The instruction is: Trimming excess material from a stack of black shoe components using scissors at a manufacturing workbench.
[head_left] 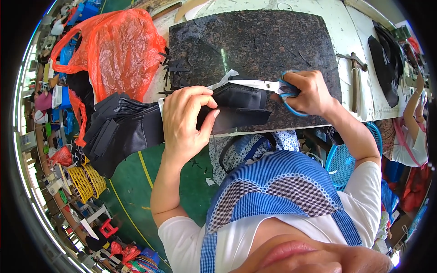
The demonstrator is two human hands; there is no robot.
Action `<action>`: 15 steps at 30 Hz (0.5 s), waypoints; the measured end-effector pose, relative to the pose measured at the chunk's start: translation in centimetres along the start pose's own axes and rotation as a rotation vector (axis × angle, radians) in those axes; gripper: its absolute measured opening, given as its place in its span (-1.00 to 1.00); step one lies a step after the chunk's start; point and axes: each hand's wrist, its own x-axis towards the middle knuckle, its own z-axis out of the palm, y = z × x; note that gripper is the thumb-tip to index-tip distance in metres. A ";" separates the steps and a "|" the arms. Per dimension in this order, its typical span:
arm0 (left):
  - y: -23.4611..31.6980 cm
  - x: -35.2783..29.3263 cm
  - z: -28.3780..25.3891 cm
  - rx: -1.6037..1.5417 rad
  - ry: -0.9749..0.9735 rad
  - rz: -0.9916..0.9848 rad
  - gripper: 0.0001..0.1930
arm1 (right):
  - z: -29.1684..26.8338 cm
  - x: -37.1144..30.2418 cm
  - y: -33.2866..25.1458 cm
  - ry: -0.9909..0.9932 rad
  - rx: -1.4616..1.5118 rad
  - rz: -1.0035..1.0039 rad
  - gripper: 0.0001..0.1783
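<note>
My right hand (312, 91) is closed around the blue handles of a pair of scissors (260, 84), whose blades point left. The blades lie along the upper edge of a black leather-like piece (241, 98). Thumb and fingers of my left hand (185, 119) pinch this piece at its left end, close to the blade tips. A small pale scrap (226, 77) shows by the tips. Left of that hand, a bundle of similar black pieces (129, 129) hangs over the table edge. Under the work lies a dark speckled stone slab (255, 38).
Thin black offcuts are scattered on the slab. An orange-red plastic bag (119, 52) lies to its left, a hammer (357, 61) to its right. Farther right are black pieces (386, 66) and another person (409, 145). A blue basket (353, 154) stands below the table edge.
</note>
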 end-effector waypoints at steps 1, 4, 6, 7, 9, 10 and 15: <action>0.0 0.0 0.0 0.000 0.000 0.000 -0.70 | 0.0 -0.2 -0.2 -0.044 0.118 0.067 -0.57; -0.1 -0.1 -0.2 0.011 -0.006 0.023 -0.69 | -0.7 -0.1 -0.8 -0.121 0.334 0.240 -0.55; -0.1 -0.2 -0.1 0.017 0.018 0.006 -0.67 | -1.3 -0.3 -0.5 -0.078 0.553 0.480 -0.53; -0.1 -0.2 -0.2 0.015 0.017 0.005 -0.67 | -2.1 -0.2 -0.6 -0.080 0.517 0.490 -0.53; 0.1 -0.3 -0.5 0.122 -0.093 0.042 -0.61 | -2.7 -0.8 -0.3 -0.078 0.413 0.424 -0.53; 0.2 -0.2 -0.5 0.120 -0.093 0.043 -0.61 | -2.9 -1.1 -0.3 -0.075 0.308 0.356 -0.53; 0.1 0.3 -0.3 0.076 -0.068 -0.029 -0.57 | -3.2 -1.4 -1.0 -0.039 0.264 0.342 -0.55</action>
